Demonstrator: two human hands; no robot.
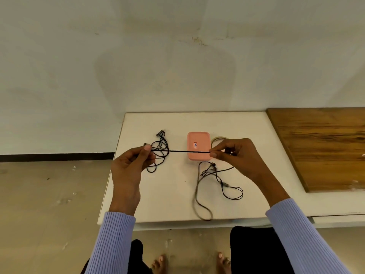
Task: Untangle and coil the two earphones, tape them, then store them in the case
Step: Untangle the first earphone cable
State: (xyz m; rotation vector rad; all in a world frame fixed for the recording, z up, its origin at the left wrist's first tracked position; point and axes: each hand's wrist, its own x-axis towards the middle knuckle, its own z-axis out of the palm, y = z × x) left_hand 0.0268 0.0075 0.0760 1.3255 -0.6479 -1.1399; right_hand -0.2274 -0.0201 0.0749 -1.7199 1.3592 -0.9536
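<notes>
Left hand point(132, 162) and right hand point(235, 155), each pinching one black earphone cable point(180, 151) between thumb and fingertips, cable pulled straight and level between them above a white table point(173, 200). Rest of that cable trailing in loose loops below the right hand. Second earphone point(161, 149) heaped in a tangle at far left, behind the left hand. Pink case point(198, 141), shut, at table's middle; tape roll point(217, 139) just beside it, right. Wooden board point(324, 147) at far right.

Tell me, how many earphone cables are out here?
2. One cable lies bunched left of the pink case; the other cable is stretched between both hands, trailing below.
</notes>
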